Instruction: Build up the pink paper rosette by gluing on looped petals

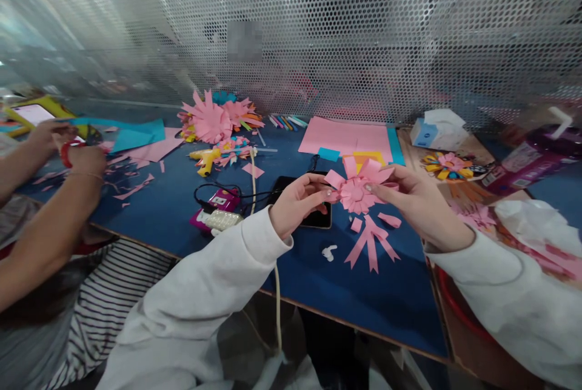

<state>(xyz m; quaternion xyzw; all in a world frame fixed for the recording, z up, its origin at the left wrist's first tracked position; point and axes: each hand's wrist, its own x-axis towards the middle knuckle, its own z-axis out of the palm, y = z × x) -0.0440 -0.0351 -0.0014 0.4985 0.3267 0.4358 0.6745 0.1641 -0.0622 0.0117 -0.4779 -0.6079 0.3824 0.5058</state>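
Note:
Between my two hands, a pink paper flower (357,194) with looped petals is held just above the blue table (382,311). My left hand (305,201) pinches a petal at its left edge. From the right, my right hand (411,202) grips the flower, its thumb pressed near the centre and its other fingers partly hidden behind. Below the flower lie a pink paper piece cut into ribbon-like strips (371,243) and small pink scraps (390,220). A white wireless earbud (328,252) sits left of the strips. Behind my left hand is a dark phone (319,218).
Finished-looking paper flowers (211,118), a yellow glue gun (207,158) and a purple power strip (218,208) with cables stand left. Pink sheets (343,135) lie behind; a tissue box (430,132) and purple bottle (536,156) are right. A co-worker's hand (86,156) holds red scissors.

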